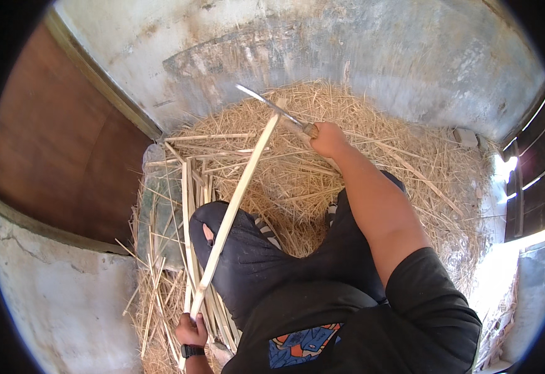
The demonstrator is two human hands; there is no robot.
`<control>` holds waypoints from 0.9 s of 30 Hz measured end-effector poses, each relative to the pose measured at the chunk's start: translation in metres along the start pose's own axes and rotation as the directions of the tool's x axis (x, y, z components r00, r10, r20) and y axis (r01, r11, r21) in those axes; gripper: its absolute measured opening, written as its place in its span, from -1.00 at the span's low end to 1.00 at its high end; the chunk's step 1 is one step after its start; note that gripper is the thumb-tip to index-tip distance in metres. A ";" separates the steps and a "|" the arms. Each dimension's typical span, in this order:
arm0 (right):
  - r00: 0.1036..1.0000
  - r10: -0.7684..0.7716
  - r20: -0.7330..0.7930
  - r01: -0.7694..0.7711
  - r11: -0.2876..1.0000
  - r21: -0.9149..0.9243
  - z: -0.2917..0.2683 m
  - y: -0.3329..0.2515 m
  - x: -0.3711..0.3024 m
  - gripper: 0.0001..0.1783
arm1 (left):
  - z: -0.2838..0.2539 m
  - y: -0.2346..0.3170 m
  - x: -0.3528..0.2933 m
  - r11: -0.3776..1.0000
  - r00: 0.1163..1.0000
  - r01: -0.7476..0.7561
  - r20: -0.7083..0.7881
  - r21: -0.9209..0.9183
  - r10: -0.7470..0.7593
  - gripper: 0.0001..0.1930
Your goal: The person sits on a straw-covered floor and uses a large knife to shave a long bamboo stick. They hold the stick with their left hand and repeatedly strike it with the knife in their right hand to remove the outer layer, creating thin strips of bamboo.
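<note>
My left hand point(191, 330), with a dark watch at the wrist, is closed round the lower end of a long pale split bamboo strip point(235, 199). The strip slants up and to the right across my left knee. Farther out, my right hand point(330, 139) grips the wooden handle of a long-bladed knife point(271, 105). Its narrow blade points to the upper left and crosses the upper end of the strip. Whether the edge has entered the strip cannot be made out.
Several more pale strips point(188, 230) lie beside my left leg, partly over a greyish slab point(163, 212). Straw and shavings point(322, 106) cover the floor up to a stained wall point(372, 50). A brown door panel point(67, 137) stands left; dark slats point(537, 168) let in light at right.
</note>
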State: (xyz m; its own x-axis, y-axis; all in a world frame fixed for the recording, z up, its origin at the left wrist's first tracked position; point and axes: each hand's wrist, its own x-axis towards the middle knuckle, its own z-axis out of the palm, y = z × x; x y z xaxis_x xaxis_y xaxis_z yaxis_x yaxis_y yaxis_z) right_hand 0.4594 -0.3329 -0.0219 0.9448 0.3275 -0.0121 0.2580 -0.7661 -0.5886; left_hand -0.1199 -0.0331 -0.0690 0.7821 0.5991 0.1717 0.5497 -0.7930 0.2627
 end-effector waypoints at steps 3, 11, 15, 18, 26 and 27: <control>0.996 -0.091 0.006 0.091 0.993 -0.069 -0.004 -0.013 -0.010 -0.79 | -0.001 0.000 -0.005 0.998 0.999 0.046 -0.001 -0.042 -0.046 -0.71; 0.985 -0.167 0.046 0.174 0.950 -0.261 -0.011 -0.027 -0.022 -0.70 | 0.000 0.003 -0.001 0.999 1.000 -0.018 -0.014 -0.049 0.017 -0.71; 0.995 0.030 -0.098 -0.043 0.990 -0.135 0.005 0.008 -0.002 -0.75 | -0.016 -0.001 0.003 0.997 0.994 0.068 0.087 0.030 -0.070 -0.70; 0.991 -0.127 0.030 0.130 0.981 -0.141 0.006 -0.017 -0.013 -0.73 | -0.013 0.001 -0.002 0.998 0.996 0.066 0.055 -0.012 -0.065 -0.71; 0.977 -0.213 0.007 0.212 0.965 -0.156 0.004 -0.025 -0.019 -0.84 | -0.014 0.011 0.005 0.999 0.999 0.047 0.024 -0.021 -0.047 -0.66; 0.998 -0.060 -0.002 0.060 0.994 -0.092 0.003 -0.021 -0.015 -0.83 | -0.018 0.009 0.005 0.999 0.999 0.036 0.023 -0.006 -0.035 -0.65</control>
State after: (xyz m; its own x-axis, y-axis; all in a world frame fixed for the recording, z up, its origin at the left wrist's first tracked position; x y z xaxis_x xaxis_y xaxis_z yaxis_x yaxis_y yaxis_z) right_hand 0.4393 -0.3197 -0.0117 0.9278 0.3721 0.0250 0.3318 -0.7928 -0.5113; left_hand -0.1159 -0.0353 -0.0491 0.7685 0.6241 0.1409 0.5753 -0.7705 0.2745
